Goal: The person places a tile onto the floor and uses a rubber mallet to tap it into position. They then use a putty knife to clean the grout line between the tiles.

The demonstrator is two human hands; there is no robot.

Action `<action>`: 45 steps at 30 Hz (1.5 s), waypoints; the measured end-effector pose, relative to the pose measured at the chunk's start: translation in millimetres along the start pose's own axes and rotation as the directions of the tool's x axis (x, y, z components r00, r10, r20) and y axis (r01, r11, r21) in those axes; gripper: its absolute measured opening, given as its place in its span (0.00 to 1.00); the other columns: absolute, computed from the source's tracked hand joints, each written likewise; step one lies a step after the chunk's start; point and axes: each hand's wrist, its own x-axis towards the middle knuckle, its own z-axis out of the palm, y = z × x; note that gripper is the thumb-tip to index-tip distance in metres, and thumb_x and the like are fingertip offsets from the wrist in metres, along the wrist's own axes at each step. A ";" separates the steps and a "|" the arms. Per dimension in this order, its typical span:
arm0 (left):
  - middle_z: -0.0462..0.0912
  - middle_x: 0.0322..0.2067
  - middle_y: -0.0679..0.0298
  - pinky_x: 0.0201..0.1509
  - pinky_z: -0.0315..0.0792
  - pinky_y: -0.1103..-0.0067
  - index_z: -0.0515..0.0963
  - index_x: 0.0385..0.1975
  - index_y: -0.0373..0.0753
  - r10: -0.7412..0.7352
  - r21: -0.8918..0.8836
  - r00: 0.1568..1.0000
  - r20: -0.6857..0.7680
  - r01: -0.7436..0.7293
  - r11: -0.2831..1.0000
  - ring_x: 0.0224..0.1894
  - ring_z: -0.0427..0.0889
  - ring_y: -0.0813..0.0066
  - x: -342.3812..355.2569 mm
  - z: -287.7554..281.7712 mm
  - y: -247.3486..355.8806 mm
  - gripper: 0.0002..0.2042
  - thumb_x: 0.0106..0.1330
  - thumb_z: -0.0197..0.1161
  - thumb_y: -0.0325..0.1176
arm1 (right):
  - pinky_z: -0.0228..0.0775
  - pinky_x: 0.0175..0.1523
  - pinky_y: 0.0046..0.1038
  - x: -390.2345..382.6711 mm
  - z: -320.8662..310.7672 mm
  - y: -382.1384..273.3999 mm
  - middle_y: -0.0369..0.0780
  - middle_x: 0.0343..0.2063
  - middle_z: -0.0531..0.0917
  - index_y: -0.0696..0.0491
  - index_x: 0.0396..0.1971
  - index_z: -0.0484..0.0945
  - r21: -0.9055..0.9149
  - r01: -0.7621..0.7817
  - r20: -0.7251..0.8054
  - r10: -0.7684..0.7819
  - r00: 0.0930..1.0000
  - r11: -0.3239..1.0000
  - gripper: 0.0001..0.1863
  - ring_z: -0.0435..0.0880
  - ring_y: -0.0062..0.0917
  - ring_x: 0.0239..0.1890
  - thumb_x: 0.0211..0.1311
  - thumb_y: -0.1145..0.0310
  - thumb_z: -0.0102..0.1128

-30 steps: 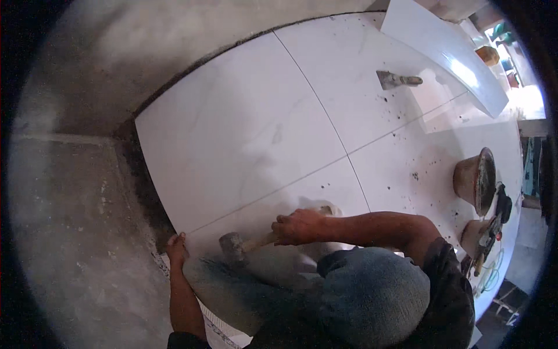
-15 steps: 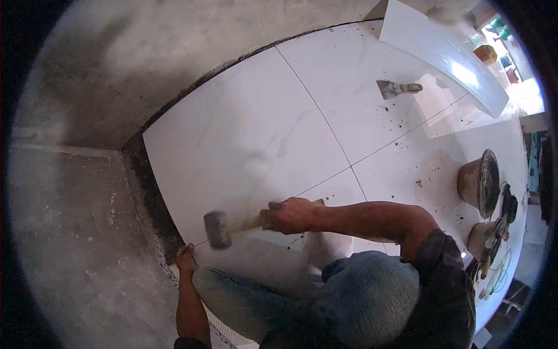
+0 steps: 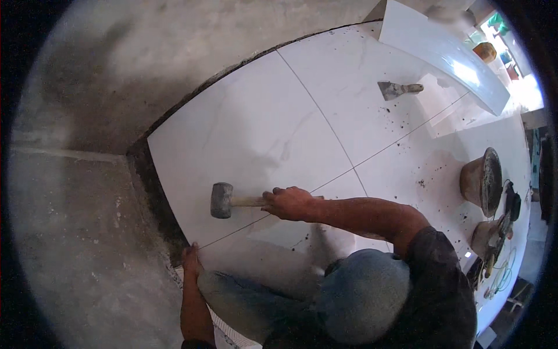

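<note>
My right hand (image 3: 288, 203) is closed round the wooden handle of a mallet (image 3: 222, 200) with a dark grey head. The mallet lies sideways over a large white floor tile (image 3: 232, 128), its head pointing left; I cannot tell whether it touches the surface. At the left end of the joint between this tile and the nearer one, my left hand (image 3: 190, 259) is at the tile edge, fingers drawn together. Whatever they hold, if anything, is hidden. My bent knee in blue jeans (image 3: 366, 296) covers part of the nearer tile.
A putty knife (image 3: 400, 89) lies on the far tiles among dark crumbs. Two mortar-stained buckets (image 3: 474, 183) stand at the right beside tools and a thin cable. A loose white tile (image 3: 444, 55) leans at the far right. Bare concrete walls (image 3: 70, 203) border the left and far sides.
The mallet head has moved slightly up and right, away from my left hand, and its blur is gone. My left hand remains at the tile edge.
</note>
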 end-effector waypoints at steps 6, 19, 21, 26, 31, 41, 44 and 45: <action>0.79 0.45 0.52 0.52 0.66 0.63 0.74 0.49 0.32 0.299 0.322 0.842 -0.450 -0.159 0.933 0.46 0.76 0.57 31.3 31.7 52.1 0.38 0.62 0.46 0.67 | 0.78 0.39 0.42 -20.9 22.3 -18.6 0.47 0.39 0.78 0.50 0.54 0.66 -0.010 0.273 -0.007 -0.274 0.962 0.962 0.26 0.82 0.42 0.36 0.67 0.47 0.44; 0.80 0.29 0.41 0.37 0.71 0.58 0.80 0.29 0.25 0.399 0.677 0.863 -0.309 -0.095 0.730 0.32 0.80 0.47 68.7 26.3 27.3 0.42 0.61 0.41 0.70 | 0.78 0.39 0.43 22.0 19.8 17.0 0.48 0.41 0.77 0.49 0.55 0.66 -0.060 0.514 0.254 -0.485 0.837 0.856 0.26 0.82 0.42 0.37 0.66 0.46 0.44; 0.80 0.29 0.41 0.37 0.71 0.58 0.79 0.29 0.22 0.564 0.809 0.755 -0.334 -0.077 0.583 0.33 0.80 0.47 64.7 24.2 27.3 0.44 0.59 0.44 0.71 | 0.78 0.38 0.43 19.5 15.8 20.3 0.48 0.41 0.77 0.48 0.55 0.66 -0.133 0.327 0.161 -0.305 0.939 0.936 0.26 0.82 0.42 0.37 0.66 0.46 0.45; 0.80 0.29 0.39 0.42 0.72 0.58 0.77 0.35 0.20 0.061 0.293 0.860 -0.507 0.105 0.950 0.35 0.81 0.46 42.0 36.3 65.5 0.43 0.61 0.45 0.68 | 0.79 0.38 0.43 22.1 2.6 29.4 0.48 0.39 0.78 0.49 0.52 0.67 0.076 0.283 0.163 -0.292 0.942 0.956 0.25 0.82 0.42 0.36 0.65 0.46 0.46; 0.81 0.30 0.39 0.42 0.72 0.58 0.77 0.34 0.21 0.188 0.410 0.855 -0.483 0.031 0.912 0.36 0.81 0.45 39.5 37.0 75.2 0.42 0.62 0.44 0.67 | 0.79 0.35 0.40 32.1 -12.0 15.3 0.46 0.32 0.79 0.50 0.52 0.65 0.056 0.032 -0.038 -0.030 0.999 0.998 0.25 0.83 0.41 0.31 0.66 0.46 0.45; 0.82 0.30 0.42 0.36 0.72 0.61 0.81 0.28 0.26 0.094 0.231 0.873 -0.478 0.022 0.973 0.33 0.82 0.51 39.7 32.1 71.6 0.39 0.62 0.45 0.67 | 0.77 0.41 0.44 61.0 -41.8 -9.7 0.49 0.34 0.80 0.52 0.53 0.65 0.142 0.030 0.025 -0.034 0.999 0.989 0.25 0.83 0.44 0.34 0.66 0.49 0.46; 0.82 0.29 0.42 0.36 0.72 0.61 0.81 0.30 0.25 0.062 0.221 0.909 -0.411 0.033 0.975 0.33 0.82 0.51 43.4 29.2 67.8 0.40 0.62 0.46 0.67 | 0.78 0.39 0.43 69.2 -36.4 -14.8 0.50 0.34 0.80 0.52 0.53 0.65 0.079 0.223 0.038 -0.227 0.973 0.972 0.24 0.83 0.44 0.35 0.67 0.49 0.45; 0.82 0.30 0.42 0.37 0.72 0.61 0.81 0.31 0.25 0.014 0.215 0.919 -0.393 0.077 0.974 0.34 0.82 0.51 45.1 28.2 65.0 0.40 0.62 0.45 0.67 | 0.78 0.38 0.42 71.1 -33.8 -15.6 0.50 0.33 0.80 0.53 0.53 0.65 0.007 0.151 0.061 -0.151 0.987 0.988 0.24 0.83 0.44 0.34 0.67 0.49 0.45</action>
